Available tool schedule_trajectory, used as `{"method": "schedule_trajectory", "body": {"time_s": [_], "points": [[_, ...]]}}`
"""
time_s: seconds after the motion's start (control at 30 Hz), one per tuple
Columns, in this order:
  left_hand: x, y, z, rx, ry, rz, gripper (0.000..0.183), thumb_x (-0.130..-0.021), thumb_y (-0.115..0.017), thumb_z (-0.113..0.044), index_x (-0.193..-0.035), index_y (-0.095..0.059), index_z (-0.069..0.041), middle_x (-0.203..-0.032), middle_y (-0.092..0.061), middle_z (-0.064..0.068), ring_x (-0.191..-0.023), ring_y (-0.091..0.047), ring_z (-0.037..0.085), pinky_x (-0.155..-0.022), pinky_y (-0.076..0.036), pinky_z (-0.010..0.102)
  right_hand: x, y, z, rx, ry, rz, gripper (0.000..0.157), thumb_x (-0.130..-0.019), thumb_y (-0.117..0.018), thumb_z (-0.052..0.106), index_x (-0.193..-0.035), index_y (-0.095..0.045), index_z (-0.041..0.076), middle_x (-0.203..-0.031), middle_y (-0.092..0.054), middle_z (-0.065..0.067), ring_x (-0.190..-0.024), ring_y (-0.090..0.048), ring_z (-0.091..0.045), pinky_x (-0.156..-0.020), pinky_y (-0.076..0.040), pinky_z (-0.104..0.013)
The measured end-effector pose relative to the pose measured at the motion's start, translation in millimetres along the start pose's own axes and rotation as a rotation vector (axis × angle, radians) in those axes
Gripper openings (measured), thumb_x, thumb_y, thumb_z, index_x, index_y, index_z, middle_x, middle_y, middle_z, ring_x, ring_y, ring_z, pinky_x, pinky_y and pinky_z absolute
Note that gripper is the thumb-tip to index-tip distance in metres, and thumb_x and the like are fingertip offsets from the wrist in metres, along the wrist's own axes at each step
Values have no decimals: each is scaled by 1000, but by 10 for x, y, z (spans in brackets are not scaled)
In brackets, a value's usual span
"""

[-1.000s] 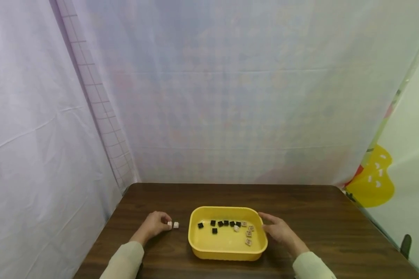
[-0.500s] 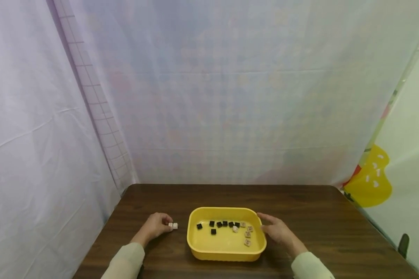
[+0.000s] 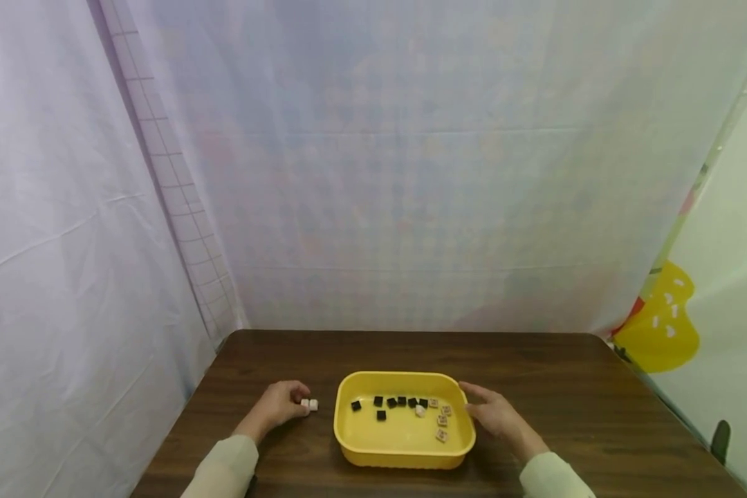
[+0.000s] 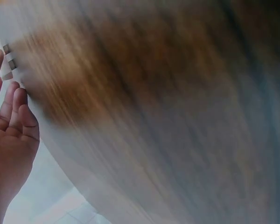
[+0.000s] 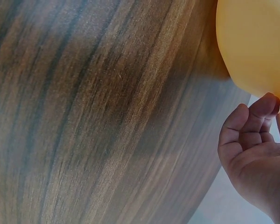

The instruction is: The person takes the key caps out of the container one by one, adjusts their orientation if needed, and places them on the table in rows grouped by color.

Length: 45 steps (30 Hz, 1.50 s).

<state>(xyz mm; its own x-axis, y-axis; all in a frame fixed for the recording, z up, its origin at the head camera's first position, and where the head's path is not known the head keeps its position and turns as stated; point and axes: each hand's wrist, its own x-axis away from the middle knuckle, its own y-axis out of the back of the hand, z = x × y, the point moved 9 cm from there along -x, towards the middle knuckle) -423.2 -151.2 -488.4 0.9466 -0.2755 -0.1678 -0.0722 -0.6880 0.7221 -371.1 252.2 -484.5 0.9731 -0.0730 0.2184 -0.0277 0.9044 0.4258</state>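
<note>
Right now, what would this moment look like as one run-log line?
left hand: pinching white block beside another block; right hand: touching yellow tray; inside tray: black pieces, pale pieces

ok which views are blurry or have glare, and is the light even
head: soft, fairly even light, but marks on the tiles in the tray are too small to read; left wrist: table smeared, darker at top right, left hand clearer; right wrist: table sharper, pale sheen on it, right hand clear

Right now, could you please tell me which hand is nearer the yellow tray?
Right: the right hand is at the right end of the yellow tray; the left hand is apart, left of it.
</note>
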Motion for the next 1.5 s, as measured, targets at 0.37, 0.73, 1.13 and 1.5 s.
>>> {"method": "schedule_trajectory", "body": {"time_s": [0.37,0.73,1.13,1.5], "points": [[-52,108,-205,30,8,-73,31,-80,-80,-9,-109,-70,-1,-95,-66,6,-86,-60,20,-76,-51,40,-22,-2,18,2,27,-10,53,-93,-59,6,-145,-49,4,-137,-50,-30,-92,-62,-25,-73,-54,-38],[-298,-107,-850,115,-65,11,29,-90,-74,-15,-117,-69,-7,-104,-65,9,-90,-58,20,-77,-51,39,-6,6,7,-12,6,-17,56,-91,-59,8,-145,-48,3,-84,-61,-12,-66,-54,-20,-62,-49,-35],[-354,-788,-1485,135,-95,172,31,-91,-73,-14,-120,-67,-5,-108,-63,10,-91,-55,17,-77,-49,39,-13,21,74,84,54,2,54,-92,-60,10,-145,-49,4,-147,-40,-32,-120,-51,-39,-95,-45,-52],[-391,-1266,-1707,-52,-161,193,29,-88,-77,-17,-114,-72,-8,-102,-68,4,-89,-61,14,-76,-51,33,-20,4,63,92,70,6,53,-93,-59,9,-145,-49,3,-148,-38,-31,-131,-41,-47,-105,-32,-62]]}}
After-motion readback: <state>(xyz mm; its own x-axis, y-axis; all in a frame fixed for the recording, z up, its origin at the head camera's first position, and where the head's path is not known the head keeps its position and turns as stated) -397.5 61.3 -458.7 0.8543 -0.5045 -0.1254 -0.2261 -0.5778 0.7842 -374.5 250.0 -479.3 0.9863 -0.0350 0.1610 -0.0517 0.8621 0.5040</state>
